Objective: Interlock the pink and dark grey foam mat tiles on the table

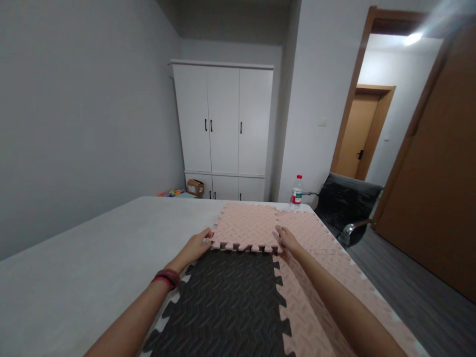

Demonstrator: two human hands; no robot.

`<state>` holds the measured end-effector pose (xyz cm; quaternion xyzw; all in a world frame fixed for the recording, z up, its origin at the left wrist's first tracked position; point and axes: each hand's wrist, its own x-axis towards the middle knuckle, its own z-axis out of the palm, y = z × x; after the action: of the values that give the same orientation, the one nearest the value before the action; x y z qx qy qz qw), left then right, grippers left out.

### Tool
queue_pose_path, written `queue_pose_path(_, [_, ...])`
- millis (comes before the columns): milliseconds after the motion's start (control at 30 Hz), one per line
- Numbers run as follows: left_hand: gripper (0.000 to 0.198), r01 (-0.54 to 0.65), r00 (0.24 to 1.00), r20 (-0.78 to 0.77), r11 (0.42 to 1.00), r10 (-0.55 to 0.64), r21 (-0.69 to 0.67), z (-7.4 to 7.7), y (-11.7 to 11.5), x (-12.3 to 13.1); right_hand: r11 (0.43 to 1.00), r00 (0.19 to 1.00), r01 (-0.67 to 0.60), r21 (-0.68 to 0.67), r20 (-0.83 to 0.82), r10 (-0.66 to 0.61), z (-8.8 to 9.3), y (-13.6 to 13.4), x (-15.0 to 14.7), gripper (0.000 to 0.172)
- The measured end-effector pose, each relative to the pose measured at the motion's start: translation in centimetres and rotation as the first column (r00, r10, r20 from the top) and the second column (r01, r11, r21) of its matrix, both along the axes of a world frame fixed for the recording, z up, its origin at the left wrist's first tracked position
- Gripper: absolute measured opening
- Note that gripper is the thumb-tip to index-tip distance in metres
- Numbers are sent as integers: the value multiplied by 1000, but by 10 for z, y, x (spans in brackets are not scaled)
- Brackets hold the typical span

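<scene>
A pink foam mat tile (247,225) with jigsaw edges lies toward the far side of the white table, its near edge over the far edge of a black foam mat tile (230,302). My left hand (203,241) pinches the pink tile's near left corner, a red band on its wrist. At the near right corner, my right hand (287,239) grips the same tile with thumb and fingers. More pink foam tiles (303,228) run along the right side, beside the black one. My right forearm hides part of them.
The white table (111,253) stretches out to the left. A clear bottle with a red cap (296,192) stands at its far right corner. A black chair (342,208) is just off the right edge. Behind are a white cabinet (225,119) and a cardboard box (195,187).
</scene>
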<state>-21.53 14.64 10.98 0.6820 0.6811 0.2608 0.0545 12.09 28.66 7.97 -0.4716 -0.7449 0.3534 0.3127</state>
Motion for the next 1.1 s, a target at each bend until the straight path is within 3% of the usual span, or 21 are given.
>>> queue_pose_path(133, [29, -49, 998, -43, 998, 48, -36, -14, 16, -2, 997, 994, 47, 63, 97, -53, -4, 9, -6, 54])
queue_pose_path(433, [32, -137, 960, -253, 989, 120, -50, -29, 29, -1, 975, 971, -3, 221, 233, -50, -26, 16, -16, 64])
queue_pose_path(767, [41, -132, 912, -401, 986, 82, -99, -37, 40, -17, 949, 958, -77, 304, 286, -14, -28, 10, -10, 69])
queue_pose_path(1100, [46, -156, 867, -489, 984, 96, -83, -35, 38, -10, 945, 901, -130, 299, 434, -14, -32, 11, -13, 67])
